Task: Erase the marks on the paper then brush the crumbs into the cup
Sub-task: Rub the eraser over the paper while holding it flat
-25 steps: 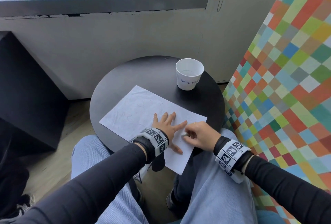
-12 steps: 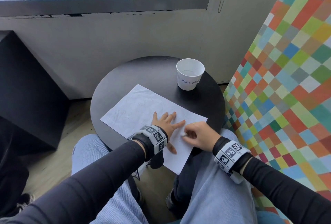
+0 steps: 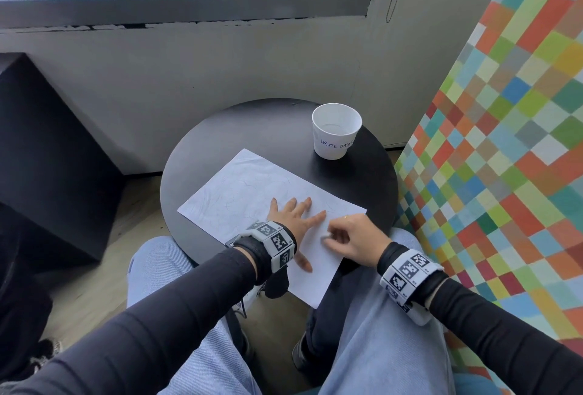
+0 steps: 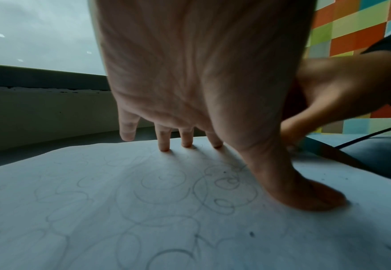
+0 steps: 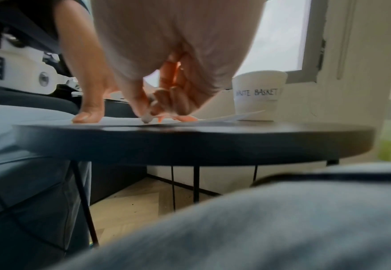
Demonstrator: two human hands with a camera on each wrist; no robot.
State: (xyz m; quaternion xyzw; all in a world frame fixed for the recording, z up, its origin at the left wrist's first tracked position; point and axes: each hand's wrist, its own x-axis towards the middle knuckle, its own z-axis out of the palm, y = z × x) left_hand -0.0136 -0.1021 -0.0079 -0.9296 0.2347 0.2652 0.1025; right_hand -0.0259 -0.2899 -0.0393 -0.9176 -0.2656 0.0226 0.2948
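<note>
On the worktop (image 3: pixel 239 129), left hand (image 3: pixel 291 216) presses the paper (image 3: pixel 239 195) flat, fingers spread; right hand (image 3: pixel 353 238)'s grip pinches a white eraser (image 5: pixel 147 118) against faint pencil loops.

We see a round black table (image 3: pixel 220 148) carrying a sheet of paper (image 3: pixel 239 195) near and a white cup (image 3: pixel 336 131) far right.

Seen from low at the desk's edge, the right hand (image 5: pixel 166 60) reaches down with curled fingers pinching a small white eraser (image 5: pixel 147 118), its tip touching the paper (image 5: pixel 120 121) on the round dark desk (image 5: pixel 190 142). The left hand's thumb (image 5: pixel 87 117) presses the sheet. Behind stands a white cup (image 5: pixel 258 96) lettered "WASTE BASKET". Blurred denim (image 5: pixel 259 228) fills the foreground.
</note>
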